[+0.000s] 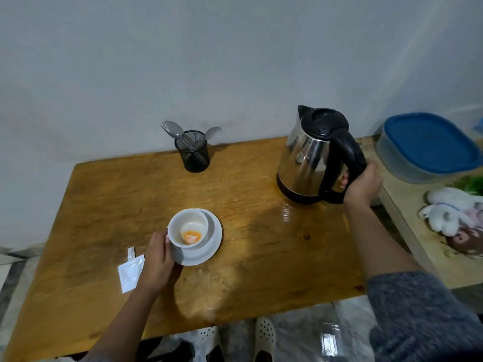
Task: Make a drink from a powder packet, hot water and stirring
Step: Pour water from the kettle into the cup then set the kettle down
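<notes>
- The kettle (311, 158) was gripped by the right hand (362, 185), fingers clamped around its black handle, near the counter's (248, 257) back right.
- The cup (188, 228), orange powder (191, 235) inside, was steadied on its saucer (209, 246) by the left hand (156, 262), fingers pressed against it.
- The torn packet (130, 271) was left beside that hand.

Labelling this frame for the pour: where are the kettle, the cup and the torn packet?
kettle (303, 163), head view, steel body.
cup (174, 228), head view, left rim.
torn packet (130, 274), head view, flat middle.

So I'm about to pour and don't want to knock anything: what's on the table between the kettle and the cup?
Nothing: in the head view the wooden table is bare between the kettle and the cup, apart from a glossy sheen near the kettle.
</notes>
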Demonstrator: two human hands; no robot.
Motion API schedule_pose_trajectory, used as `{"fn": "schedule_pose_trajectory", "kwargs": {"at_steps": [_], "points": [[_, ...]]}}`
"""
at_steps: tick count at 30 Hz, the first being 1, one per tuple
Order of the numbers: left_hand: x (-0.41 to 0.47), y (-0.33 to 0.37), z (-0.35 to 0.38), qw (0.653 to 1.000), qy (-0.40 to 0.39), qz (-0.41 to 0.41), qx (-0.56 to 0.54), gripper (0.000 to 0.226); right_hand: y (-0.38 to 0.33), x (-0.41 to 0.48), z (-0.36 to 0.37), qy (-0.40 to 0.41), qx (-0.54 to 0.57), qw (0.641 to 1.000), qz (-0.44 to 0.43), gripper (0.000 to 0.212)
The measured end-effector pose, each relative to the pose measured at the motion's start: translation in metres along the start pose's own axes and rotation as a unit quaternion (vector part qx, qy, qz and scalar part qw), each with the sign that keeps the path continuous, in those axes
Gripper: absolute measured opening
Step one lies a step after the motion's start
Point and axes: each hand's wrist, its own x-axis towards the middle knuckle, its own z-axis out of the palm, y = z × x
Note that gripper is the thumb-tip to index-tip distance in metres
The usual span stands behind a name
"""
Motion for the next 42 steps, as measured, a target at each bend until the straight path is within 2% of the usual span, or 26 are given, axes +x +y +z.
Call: {"fn": "schedule_pose_trajectory", "kwargs": {"at_steps": [12, 16, 25, 32, 36, 42], "points": [[0.005, 0.005, -0.006, 0.998, -0.04, -0.031, 0.036, 0.017, -0.014, -0.005, 0.013, 0.039, 0.035, 0.999, 0.013, 0.03], [0.005, 0.012, -0.011, 0.997, -0.056, -0.049, 0.026, 0.019, -0.033, -0.004, 0.012, 0.007, 0.025, 1.0, 0.002, 0.031], [0.003, 0.036, -0.016, 0.995, -0.067, -0.066, -0.035, 0.02, -0.091, -0.028, 0.029, -0.079, -0.03, 0.991, -0.1, 0.032], [0.007, 0.028, -0.025, 0.995, -0.092, -0.044, -0.012, 0.021, -0.068, -0.067, 0.047, -0.123, -0.088, 0.986, -0.07, 0.031], [0.013, 0.029, -0.03, 0.993, -0.108, -0.033, -0.023, 0.024, -0.053, -0.085, 0.054, -0.158, -0.171, 0.969, -0.079, 0.033], [0.017, 0.021, -0.031, 0.992, -0.114, -0.037, -0.03, 0.026, -0.037, -0.099, 0.055, -0.213, -0.208, 0.948, -0.112, 0.038]]}}
